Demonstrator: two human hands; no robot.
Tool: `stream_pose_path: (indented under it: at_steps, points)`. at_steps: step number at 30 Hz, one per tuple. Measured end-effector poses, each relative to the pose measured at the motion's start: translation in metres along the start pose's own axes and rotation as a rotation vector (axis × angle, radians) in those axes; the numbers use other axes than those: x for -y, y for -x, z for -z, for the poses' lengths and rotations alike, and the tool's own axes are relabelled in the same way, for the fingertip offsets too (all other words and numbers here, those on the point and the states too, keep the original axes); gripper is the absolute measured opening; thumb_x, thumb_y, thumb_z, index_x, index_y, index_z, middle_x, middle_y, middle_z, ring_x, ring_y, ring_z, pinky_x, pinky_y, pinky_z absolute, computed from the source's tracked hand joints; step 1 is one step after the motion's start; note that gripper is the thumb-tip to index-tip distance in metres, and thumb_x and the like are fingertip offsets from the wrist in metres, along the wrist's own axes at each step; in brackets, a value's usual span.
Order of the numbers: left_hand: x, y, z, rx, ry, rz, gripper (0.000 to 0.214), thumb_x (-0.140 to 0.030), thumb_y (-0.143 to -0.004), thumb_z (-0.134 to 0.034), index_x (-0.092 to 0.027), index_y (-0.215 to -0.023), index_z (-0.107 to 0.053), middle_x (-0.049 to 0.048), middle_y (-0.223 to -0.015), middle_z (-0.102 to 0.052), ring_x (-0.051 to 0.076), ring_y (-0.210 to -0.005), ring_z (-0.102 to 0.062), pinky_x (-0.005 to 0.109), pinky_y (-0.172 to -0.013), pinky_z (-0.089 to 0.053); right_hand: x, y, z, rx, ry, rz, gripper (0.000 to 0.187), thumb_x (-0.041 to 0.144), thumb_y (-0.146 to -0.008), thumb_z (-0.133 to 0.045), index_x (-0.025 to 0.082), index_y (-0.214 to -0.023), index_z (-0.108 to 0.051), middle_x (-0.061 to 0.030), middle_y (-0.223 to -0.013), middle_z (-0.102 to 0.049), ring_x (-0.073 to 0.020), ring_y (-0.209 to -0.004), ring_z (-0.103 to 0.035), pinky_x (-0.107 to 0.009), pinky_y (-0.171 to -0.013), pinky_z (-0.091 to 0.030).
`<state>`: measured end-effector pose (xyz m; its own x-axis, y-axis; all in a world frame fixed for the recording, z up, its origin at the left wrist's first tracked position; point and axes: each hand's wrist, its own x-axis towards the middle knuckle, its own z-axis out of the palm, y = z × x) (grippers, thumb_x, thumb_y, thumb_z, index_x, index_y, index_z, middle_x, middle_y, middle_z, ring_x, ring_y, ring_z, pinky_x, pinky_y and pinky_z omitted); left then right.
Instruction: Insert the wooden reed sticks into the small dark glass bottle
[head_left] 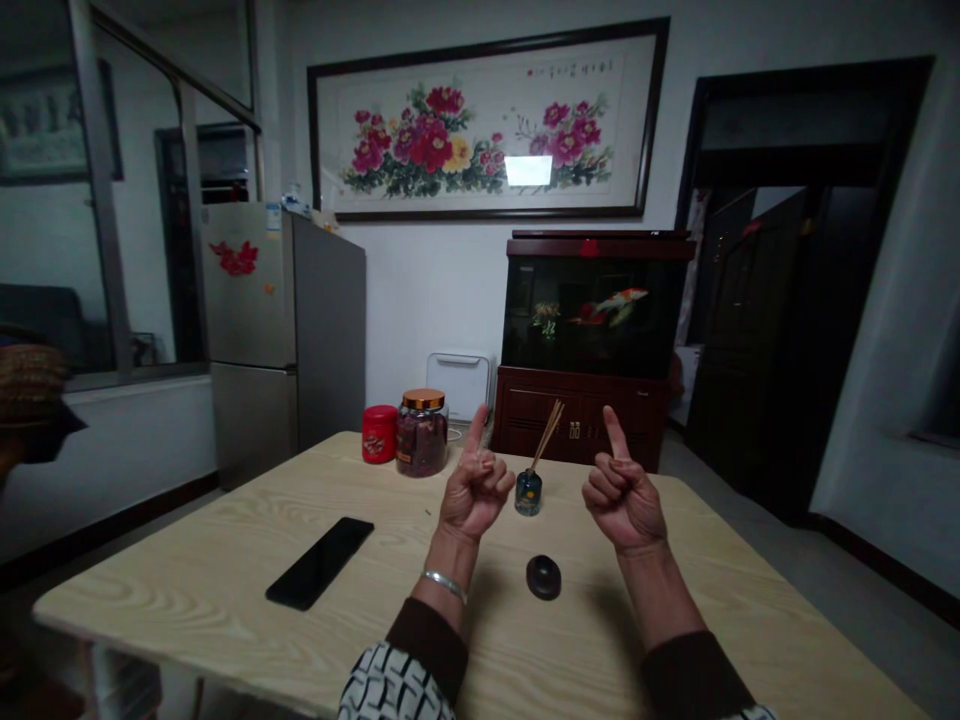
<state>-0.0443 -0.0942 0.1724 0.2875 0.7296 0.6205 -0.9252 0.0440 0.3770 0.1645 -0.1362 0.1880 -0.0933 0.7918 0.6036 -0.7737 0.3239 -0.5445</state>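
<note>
My left hand (pixel 475 492) is raised above the table, palm side towards me, index finger pointing up and the other fingers curled in under the thumb. A silver bangle (pixel 444 585) circles that wrist. My right hand (pixel 624 495) makes the same shape a little way off, with nothing in it. Between the two stands a blue glass reed diffuser (pixel 529 493) with thin sticks leaning out to the right. Closer to me, a small dark oval object (pixel 543 577) lies on the tabletop between my forearms.
A black phone (pixel 320 563) lies on the left of the wooden table (pixel 225 540). Towards its far edge stand a red canister (pixel 379 434) and a clear jar (pixel 422 438) with a copper lid. Behind are a fridge (pixel 330 330) and a fish tank (pixel 592 315).
</note>
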Motion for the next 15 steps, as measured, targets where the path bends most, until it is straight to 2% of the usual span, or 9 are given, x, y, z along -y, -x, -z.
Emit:
stream_pose_path:
  at_steps: [5, 11, 13, 15]
  points:
    - [0.010, 0.000, 0.012, -0.046, 0.017, -0.002, 0.093, 0.000, -0.070, -0.064, -0.034, -0.151, -0.034, -0.0111, -0.056, -0.022, 0.006, -0.047, -0.020, 0.022, -0.051, -0.019, -0.011, 0.000, 0.010, -0.011, -0.040, -0.012, 0.074, 0.010, -0.083, -0.053, 0.033, -0.151, -0.038, 0.0113, -0.061, -0.018, -0.0080, -0.047, -0.006, -0.015, -0.040, -0.020]
    - [0.009, -0.004, 0.014, -0.074, -0.002, 0.010, 0.078, -0.001, -0.070, -0.066, -0.029, -0.141, -0.048, -0.0109, -0.056, -0.024, 0.006, -0.048, -0.020, 0.021, -0.050, -0.022, -0.005, -0.003, 0.006, -0.049, 0.034, -0.019, 0.070, 0.012, -0.082, -0.055, 0.034, -0.148, -0.044, 0.0114, -0.060, -0.017, -0.0082, -0.046, -0.006, -0.015, -0.040, -0.022]
    - [0.010, -0.002, 0.020, -0.093, -0.022, 0.030, 0.072, -0.004, -0.070, -0.068, -0.026, -0.136, -0.053, -0.0108, -0.057, -0.025, 0.005, -0.048, -0.021, 0.021, -0.050, -0.023, -0.006, -0.001, 0.013, -0.079, 0.087, -0.030, 0.066, 0.015, -0.083, -0.057, 0.033, -0.146, -0.046, 0.0113, -0.060, -0.018, -0.0079, -0.046, -0.008, -0.015, -0.041, -0.022]
    - [0.014, 0.000, 0.031, -0.120, -0.071, 0.081, 0.065, -0.009, -0.072, -0.070, -0.023, -0.133, -0.055, -0.0108, -0.057, -0.027, 0.005, -0.048, -0.024, 0.021, -0.050, -0.025, -0.012, 0.000, 0.029, -0.137, 0.187, -0.068, 0.059, 0.021, -0.084, -0.059, 0.030, -0.141, -0.051, 0.0112, -0.060, -0.021, -0.0071, -0.045, -0.013, -0.016, -0.041, -0.022]
